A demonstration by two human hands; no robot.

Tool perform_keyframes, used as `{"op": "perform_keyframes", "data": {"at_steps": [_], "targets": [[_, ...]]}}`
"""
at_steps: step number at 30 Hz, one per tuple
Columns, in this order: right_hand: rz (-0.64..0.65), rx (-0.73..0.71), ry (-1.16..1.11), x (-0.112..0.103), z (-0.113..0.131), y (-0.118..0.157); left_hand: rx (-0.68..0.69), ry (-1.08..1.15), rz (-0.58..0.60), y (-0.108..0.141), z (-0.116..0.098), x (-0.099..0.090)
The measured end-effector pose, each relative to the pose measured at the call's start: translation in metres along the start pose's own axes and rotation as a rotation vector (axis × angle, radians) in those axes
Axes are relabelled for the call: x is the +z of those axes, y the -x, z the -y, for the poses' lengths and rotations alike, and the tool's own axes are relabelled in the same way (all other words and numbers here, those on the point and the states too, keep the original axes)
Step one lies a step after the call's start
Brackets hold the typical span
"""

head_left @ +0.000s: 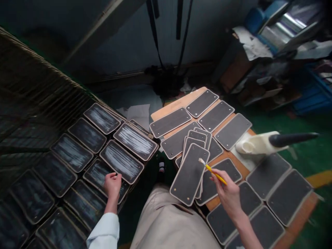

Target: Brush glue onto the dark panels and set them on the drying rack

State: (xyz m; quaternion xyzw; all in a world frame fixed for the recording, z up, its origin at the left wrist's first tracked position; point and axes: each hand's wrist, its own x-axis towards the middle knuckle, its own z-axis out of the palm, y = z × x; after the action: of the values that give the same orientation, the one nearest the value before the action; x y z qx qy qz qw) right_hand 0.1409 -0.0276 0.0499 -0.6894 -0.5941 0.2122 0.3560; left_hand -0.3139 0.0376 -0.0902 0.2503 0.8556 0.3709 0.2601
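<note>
My right hand (227, 190) grips a yellow-handled brush (216, 175), its pale bristles at the surface of a dark grey rounded panel (190, 173). That panel lies tilted on top of a loose stack, near my lap. My left hand (113, 183) is closed at the near edge of a dark panel (97, 174) in the left-hand rows; what its fingers hold, if anything, is too small to make out. Whitish streaks cover several panels on the left, most brightly one panel (135, 141) at the back. The panels on the right are plain dark grey with small holes at their ends.
An orange-brown board (298, 216) carries the right-hand panels, with a cream container with a black spout (255, 142) on it. Wire mesh (46, 65) borders the left rows. Cluttered shelves and a blue crate (308, 93) stand at the back right.
</note>
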Motion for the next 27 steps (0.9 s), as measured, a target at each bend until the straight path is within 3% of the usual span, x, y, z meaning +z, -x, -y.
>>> {"op": "perform_keyframes", "data": {"at_steps": [2, 5, 7, 10, 15, 22, 27], "targets": [[-0.004, -0.057, 0.079, -0.001, -0.005, -0.006, 0.021, -0.001, 0.255, 0.031, -0.001, 0.012], [-0.010, -0.130, 0.201, -0.002, -0.013, -0.018, 0.020, -0.004, 0.856, 0.096, -0.004, 0.038], [-0.019, -0.169, 0.287, -0.002, -0.018, -0.027, -0.020, -0.004, 1.021, 0.136, -0.004, 0.056], [-0.033, -0.197, 0.399, -0.002, -0.025, -0.040, -0.099, -0.010, 1.077, 0.176, -0.001, 0.078], [0.027, -0.208, 0.470, 0.004, -0.032, -0.038, -0.218, 0.038, 1.137, 0.192, 0.004, 0.091], [0.303, -0.224, 0.423, 0.013, -0.009, 0.036, -0.394, 0.136, 1.140, 0.197, -0.005, 0.085], [0.516, -0.190, 0.293, 0.017, 0.015, 0.086, -0.443, 0.180, 1.136, 0.200, -0.008, 0.085]]}}
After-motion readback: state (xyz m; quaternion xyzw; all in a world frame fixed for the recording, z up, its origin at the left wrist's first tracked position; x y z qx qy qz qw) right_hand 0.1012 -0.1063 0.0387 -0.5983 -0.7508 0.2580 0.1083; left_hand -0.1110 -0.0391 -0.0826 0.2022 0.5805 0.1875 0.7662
